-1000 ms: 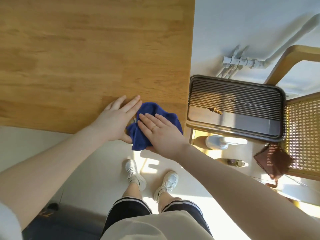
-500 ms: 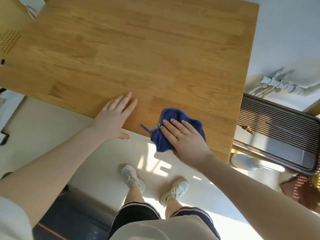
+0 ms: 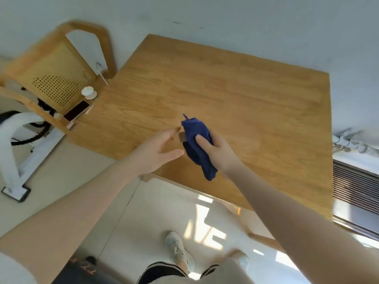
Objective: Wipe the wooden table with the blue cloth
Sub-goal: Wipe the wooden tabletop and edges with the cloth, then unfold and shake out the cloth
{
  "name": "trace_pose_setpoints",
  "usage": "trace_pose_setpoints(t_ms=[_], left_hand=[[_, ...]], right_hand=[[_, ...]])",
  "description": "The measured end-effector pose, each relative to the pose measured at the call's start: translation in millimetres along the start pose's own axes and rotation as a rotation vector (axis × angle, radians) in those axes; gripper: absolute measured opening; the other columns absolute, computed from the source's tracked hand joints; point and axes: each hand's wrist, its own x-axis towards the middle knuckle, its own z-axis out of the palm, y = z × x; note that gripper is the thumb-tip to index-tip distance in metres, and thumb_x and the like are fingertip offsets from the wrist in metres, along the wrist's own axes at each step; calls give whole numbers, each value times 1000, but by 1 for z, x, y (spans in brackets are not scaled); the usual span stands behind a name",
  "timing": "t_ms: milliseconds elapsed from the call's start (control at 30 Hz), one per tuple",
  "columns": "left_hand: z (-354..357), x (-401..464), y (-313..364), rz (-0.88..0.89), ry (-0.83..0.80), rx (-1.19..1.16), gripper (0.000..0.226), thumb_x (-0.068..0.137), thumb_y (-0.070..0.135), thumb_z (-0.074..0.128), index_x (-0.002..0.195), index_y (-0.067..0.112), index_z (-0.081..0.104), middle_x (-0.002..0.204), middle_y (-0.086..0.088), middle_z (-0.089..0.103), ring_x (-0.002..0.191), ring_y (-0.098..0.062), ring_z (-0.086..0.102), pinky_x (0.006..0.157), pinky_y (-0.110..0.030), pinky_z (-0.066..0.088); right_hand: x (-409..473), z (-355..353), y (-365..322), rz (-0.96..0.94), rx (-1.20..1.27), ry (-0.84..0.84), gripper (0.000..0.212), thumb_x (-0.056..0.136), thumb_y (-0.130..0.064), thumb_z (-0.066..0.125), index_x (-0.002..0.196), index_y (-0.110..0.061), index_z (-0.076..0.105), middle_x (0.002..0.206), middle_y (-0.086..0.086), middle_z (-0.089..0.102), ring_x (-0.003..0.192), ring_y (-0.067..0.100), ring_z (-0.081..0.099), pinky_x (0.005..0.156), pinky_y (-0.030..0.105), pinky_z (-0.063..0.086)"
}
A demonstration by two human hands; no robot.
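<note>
While the desk (image 3: 235,95) fills most of the view, bare and evenly lit, shows no wet streaks or marks that would tell wiped from unwiped, so progress cannot be read from the surface. Seems, judging by the lifted cloth, either between strokes or near the end; any wiping left cannot be told. Beside the desk's far-left corner, a cane-backed chair (image 3: 55,83), with a dark phone (image 3: 76,110) and a small white knob-like thing (image 3: 88,93) at that corner. Over the near half, right hand (image 3: 217,150) curled around the cloth (image 3: 198,144), thumb pressed across its front, bundle bunched and raised off the wood, one end hanging down. Just left of it, left hand (image 3: 155,152) spread, fingers straight, holding nothing, close to the cloth but apart.
</note>
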Motion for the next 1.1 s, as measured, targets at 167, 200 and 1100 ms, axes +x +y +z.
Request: trace_pose_setpoints(t_ms=[167,200,1100], left_hand=[[-12,12,23,-1,110,-302,24,90,23,59,114,26,56,105,12,66,97,-1,61,85,-20,45],[-13,15,29,0,160,-343,22,91,21,58,113,22,57,101,10,66,93,-1,61,81,-18,46],[-241,-127,-186,-387,680,-629,21,92,40,51,111,31,47,95,3,54,72,-11,46,69,-23,40]], right_hand=[[10,15,-41,11,241,-71,30,100,-35,34,125,-31,49,121,-4,58,106,14,56,90,28,45],[12,16,-46,-22,242,-79,29,101,-32,33,126,-33,48,125,-5,57,111,13,54,94,29,44],[162,280,-177,-131,-255,-580,17,96,-13,44,100,-16,60,90,11,61,75,26,54,63,35,43]])
